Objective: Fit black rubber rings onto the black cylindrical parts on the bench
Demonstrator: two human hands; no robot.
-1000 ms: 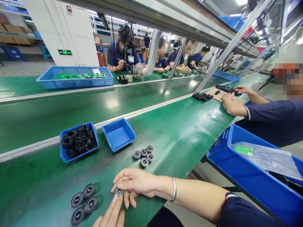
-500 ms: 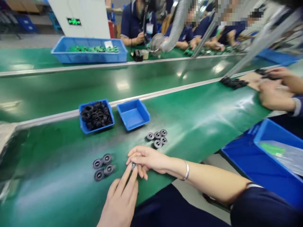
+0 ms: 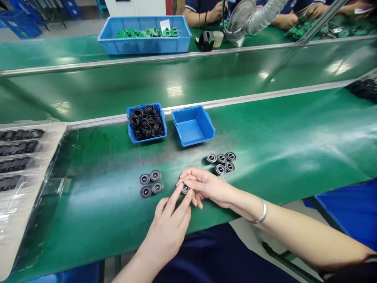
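My right hand (image 3: 206,186) and my left hand (image 3: 166,232) meet over the green belt, their fingertips on a small round black part with a metal centre (image 3: 185,188). The fingers cover much of that part. Left of my hands lies a group of several black ring-shaped parts (image 3: 150,183). A second group of several such parts (image 3: 220,163) sits just above my right hand. Neither group touches my hands. A silver bangle (image 3: 260,211) circles my right wrist.
Behind the parts, a blue bin of black rubber rings (image 3: 145,122) stands next to a blue bin (image 3: 193,125) showing its bare floor. A plastic tray of black parts (image 3: 20,157) lies at left. A blue crate (image 3: 350,216) stands at lower right. Co-workers' hands work beyond the far belt.
The view has swung left and down, bringing the plastic tray in and dropping the co-worker's hands at right out of view. My hands still hold the small part together.
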